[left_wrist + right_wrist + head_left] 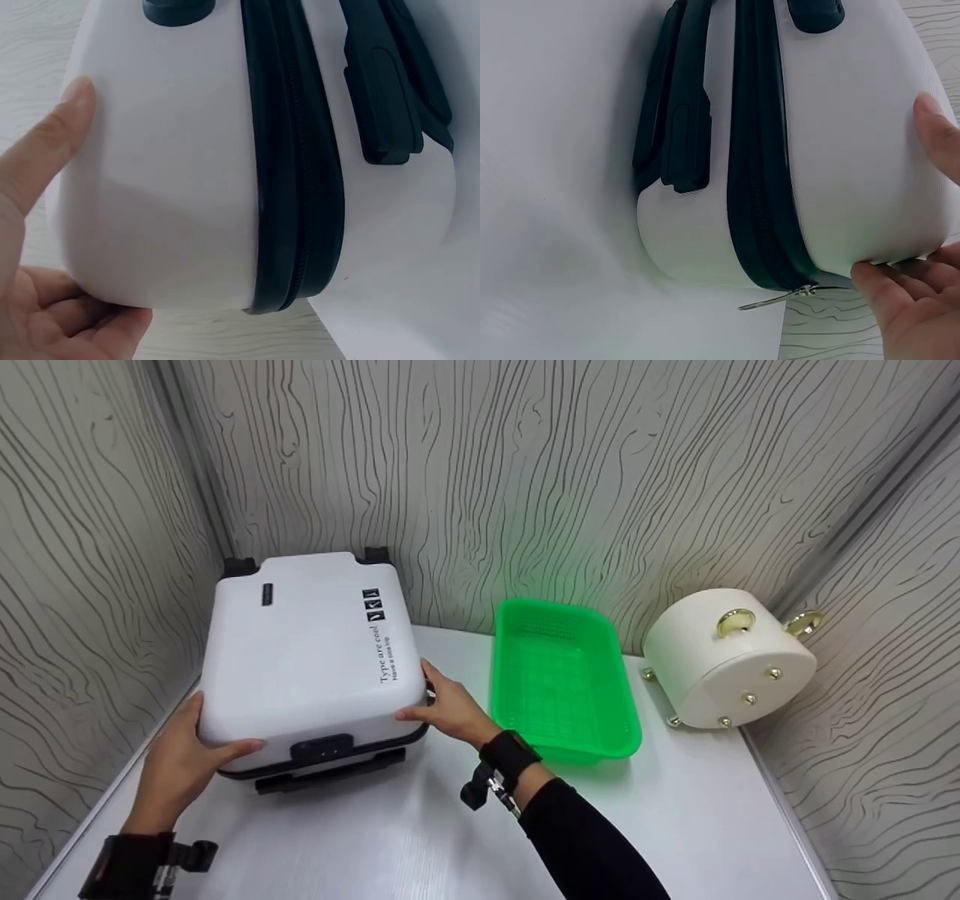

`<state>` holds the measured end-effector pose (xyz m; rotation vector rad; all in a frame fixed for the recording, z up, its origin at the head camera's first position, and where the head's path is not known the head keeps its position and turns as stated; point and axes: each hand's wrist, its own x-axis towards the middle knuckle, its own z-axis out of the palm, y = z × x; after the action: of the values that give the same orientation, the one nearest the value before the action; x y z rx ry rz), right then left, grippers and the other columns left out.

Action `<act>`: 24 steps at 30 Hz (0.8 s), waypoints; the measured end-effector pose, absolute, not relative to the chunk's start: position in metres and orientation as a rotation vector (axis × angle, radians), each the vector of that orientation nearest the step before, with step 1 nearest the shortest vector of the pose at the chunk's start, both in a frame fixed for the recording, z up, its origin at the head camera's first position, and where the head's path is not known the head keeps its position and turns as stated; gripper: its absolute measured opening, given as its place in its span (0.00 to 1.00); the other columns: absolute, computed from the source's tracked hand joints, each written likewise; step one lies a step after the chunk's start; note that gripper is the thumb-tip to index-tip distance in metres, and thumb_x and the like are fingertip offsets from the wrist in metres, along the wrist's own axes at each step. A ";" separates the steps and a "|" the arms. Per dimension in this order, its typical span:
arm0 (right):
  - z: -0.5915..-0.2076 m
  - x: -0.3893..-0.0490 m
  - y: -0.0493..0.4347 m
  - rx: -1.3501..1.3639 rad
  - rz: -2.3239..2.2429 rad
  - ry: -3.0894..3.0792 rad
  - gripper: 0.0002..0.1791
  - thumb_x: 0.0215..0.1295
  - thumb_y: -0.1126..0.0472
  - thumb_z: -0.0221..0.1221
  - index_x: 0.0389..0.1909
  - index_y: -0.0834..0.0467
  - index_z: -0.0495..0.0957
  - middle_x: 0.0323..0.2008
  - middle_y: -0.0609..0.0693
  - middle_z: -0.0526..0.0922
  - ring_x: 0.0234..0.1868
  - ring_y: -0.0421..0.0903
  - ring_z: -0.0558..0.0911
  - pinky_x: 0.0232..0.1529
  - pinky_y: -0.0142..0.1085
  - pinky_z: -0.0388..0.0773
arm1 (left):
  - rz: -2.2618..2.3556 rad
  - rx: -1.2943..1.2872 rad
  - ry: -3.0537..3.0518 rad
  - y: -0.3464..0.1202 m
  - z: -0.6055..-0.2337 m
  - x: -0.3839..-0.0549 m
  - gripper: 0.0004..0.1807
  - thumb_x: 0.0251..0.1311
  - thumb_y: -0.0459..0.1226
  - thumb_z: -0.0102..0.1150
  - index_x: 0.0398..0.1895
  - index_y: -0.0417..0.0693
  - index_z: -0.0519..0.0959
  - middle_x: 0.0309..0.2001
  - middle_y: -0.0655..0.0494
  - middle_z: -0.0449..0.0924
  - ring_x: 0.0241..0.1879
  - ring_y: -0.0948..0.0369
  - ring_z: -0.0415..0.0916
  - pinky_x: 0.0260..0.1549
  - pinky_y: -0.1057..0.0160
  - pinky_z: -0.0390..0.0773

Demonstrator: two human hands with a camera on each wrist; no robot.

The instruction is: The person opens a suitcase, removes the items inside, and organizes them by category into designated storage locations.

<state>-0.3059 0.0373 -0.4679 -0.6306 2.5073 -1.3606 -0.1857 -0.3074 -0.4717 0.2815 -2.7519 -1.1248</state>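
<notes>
A small white hard-shell suitcase (307,652) lies on its back on the white table, its black wheels (376,555) towards the back wall. My left hand (176,761) grips its near left corner, thumb on the front edge and fingers round the left side. At the near right corner my right hand (454,709) holds it the same way, with the thumb on the shell. A black zip band (289,165) runs around the case and looks closed. In the right wrist view a metal zip pull (769,301) hangs beside my fingers. The suitcase's underside is hidden.
Right of the suitcase stands a green plastic basket (555,682). Further right is a cream round case (750,675) with gold-coloured rings and small gold feet, close to the right wall. Wood-patterned walls (465,495) enclose the table (390,840) at the back and sides.
</notes>
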 end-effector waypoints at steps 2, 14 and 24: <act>-0.467 -0.304 0.042 -0.630 -1.375 2.501 0.59 0.52 0.47 0.73 0.77 0.56 0.47 0.73 0.51 0.60 0.69 0.50 0.65 0.60 0.38 0.72 | -1.122 0.290 -2.755 -0.303 -0.472 -0.186 0.74 0.40 0.63 0.74 0.75 0.31 0.38 0.71 0.25 0.47 0.67 0.30 0.50 0.59 0.33 0.59; -0.470 -0.284 0.085 -0.587 -1.446 2.526 0.57 0.54 0.45 0.72 0.77 0.56 0.48 0.72 0.54 0.61 0.68 0.55 0.67 0.60 0.44 0.72 | -1.175 0.135 -2.748 -0.273 -0.471 -0.193 0.73 0.40 0.64 0.72 0.76 0.32 0.40 0.72 0.28 0.48 0.68 0.33 0.52 0.60 0.34 0.60; -0.472 -0.270 0.122 -0.544 -1.456 2.617 0.58 0.53 0.45 0.72 0.76 0.60 0.49 0.71 0.59 0.61 0.67 0.57 0.68 0.63 0.49 0.68 | -1.200 0.021 -2.723 -0.242 -0.473 -0.203 0.70 0.40 0.62 0.74 0.76 0.33 0.44 0.72 0.30 0.53 0.67 0.36 0.56 0.59 0.36 0.63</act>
<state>-0.2700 0.1216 -0.4723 -0.5436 2.6175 -1.4560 -0.2028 -0.2425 -0.4727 0.0207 -2.7229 -1.2001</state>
